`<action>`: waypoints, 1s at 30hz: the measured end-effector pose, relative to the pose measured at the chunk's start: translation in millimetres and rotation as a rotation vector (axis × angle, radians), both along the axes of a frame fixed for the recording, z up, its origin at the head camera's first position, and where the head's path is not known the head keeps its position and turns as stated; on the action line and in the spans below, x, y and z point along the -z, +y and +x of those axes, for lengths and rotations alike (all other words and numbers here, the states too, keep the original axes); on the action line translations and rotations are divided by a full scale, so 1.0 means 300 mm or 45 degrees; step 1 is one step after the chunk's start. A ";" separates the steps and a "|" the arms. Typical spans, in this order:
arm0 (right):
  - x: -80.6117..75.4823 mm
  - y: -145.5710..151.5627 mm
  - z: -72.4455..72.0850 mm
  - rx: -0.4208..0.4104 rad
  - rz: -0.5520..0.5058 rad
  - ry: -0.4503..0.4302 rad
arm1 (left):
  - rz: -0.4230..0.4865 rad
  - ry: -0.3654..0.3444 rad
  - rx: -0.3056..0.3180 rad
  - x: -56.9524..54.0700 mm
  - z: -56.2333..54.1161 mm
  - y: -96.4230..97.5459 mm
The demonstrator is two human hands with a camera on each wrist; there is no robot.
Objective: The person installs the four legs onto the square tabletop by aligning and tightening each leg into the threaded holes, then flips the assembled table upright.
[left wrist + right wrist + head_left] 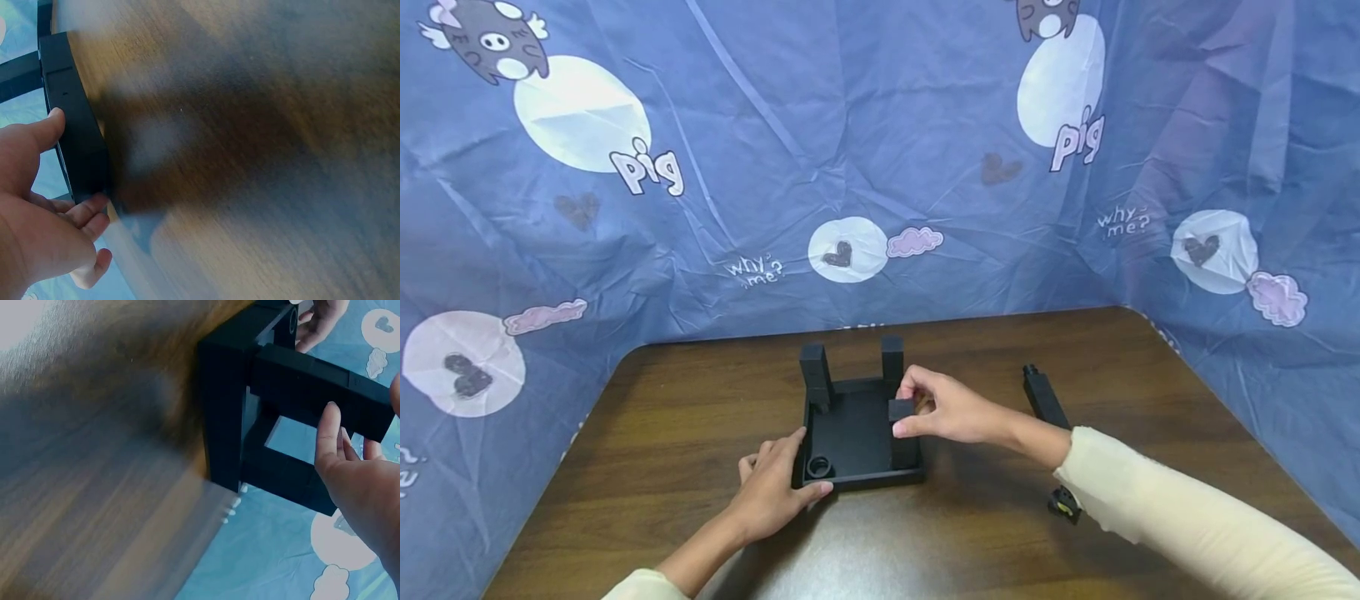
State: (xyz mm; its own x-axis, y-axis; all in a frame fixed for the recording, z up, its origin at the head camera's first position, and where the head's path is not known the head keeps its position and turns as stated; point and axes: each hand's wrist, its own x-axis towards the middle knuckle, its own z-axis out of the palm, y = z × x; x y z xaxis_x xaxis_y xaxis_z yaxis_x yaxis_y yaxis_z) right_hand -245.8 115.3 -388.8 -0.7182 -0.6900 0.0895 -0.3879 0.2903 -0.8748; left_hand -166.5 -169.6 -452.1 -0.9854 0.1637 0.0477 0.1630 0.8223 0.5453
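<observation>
1. A person's right hand (951, 408), seen on my remote feed, pinches the upper part of an upright black post (905, 452) between thumb and fingers; the post stands at the near right corner of a shallow black tray (876, 481).
2. The left hand (771, 492) is spread around the tray's near left corner, thumb against the near wall and fingers against the left side.
3. Two more upright posts (816, 375) occupy the far corners, and I spot a round ring (818, 467) in the near left one.
4. A loose post (1045, 398) lies on the brown wooden counter (700, 400), right of the tray, its narrow end pointing away; a small black-and-yellow object (1064, 504) sits beside the cream sleeve (1180, 500).
5. Behind, I see a creased blue cloth (850, 167) printed with pigs, hearts and clouds.
</observation>
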 end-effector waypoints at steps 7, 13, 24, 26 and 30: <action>-0.039 0.034 -0.017 -0.184 0.099 0.053 | -0.012 -0.025 -0.010 0.003 0.000 0.000; -0.053 0.037 -0.028 -0.248 0.109 0.045 | -0.019 -0.021 -0.011 0.004 -0.001 0.000; -0.013 -0.019 -0.002 0.009 0.080 0.070 | -0.012 -0.032 -0.009 -0.002 -0.003 0.001; -0.009 -0.024 0.000 0.029 0.083 0.083 | -0.012 -0.032 -0.006 -0.002 -0.003 0.001; -0.005 -0.013 -0.004 -0.015 0.070 0.107 | -0.018 -0.037 -0.008 0.000 -0.006 0.000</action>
State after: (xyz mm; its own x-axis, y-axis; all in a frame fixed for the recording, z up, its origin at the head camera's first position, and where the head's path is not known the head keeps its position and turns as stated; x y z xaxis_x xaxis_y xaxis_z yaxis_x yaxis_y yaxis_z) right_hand -247.1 111.4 -387.4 -0.7018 -0.7037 0.1107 -0.4627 0.3322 -0.8219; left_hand -168.2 -169.6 -452.1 -0.9874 0.1576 0.0167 0.1418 0.8308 0.5382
